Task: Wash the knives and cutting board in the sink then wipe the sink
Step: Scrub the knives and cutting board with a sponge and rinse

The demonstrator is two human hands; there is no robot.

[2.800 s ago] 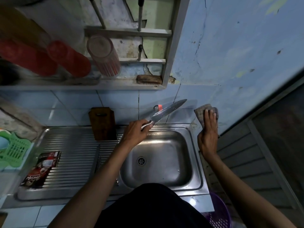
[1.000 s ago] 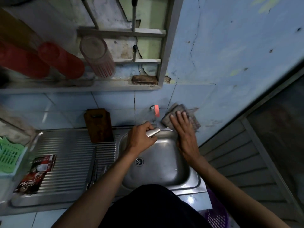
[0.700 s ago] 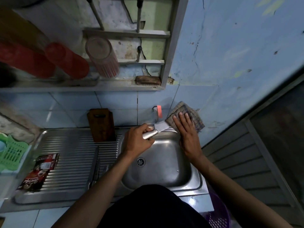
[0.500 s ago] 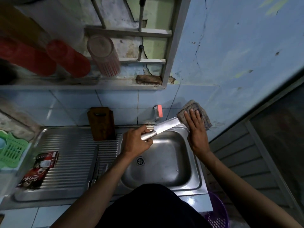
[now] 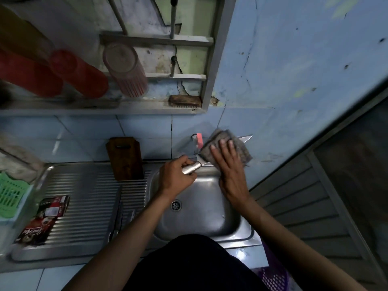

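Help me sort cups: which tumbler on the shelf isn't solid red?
The rightmost tumbler: translucent, pale pink and ribbed, while the two red tumblers left of it are opaque.

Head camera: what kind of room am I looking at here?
Most likely a small home kitchen. A steel sink with a ribbed drainboard sits under a tiled wall, a wooden cutting board leans behind it, and cups stand on a shelf above. The left hand holds a knife.
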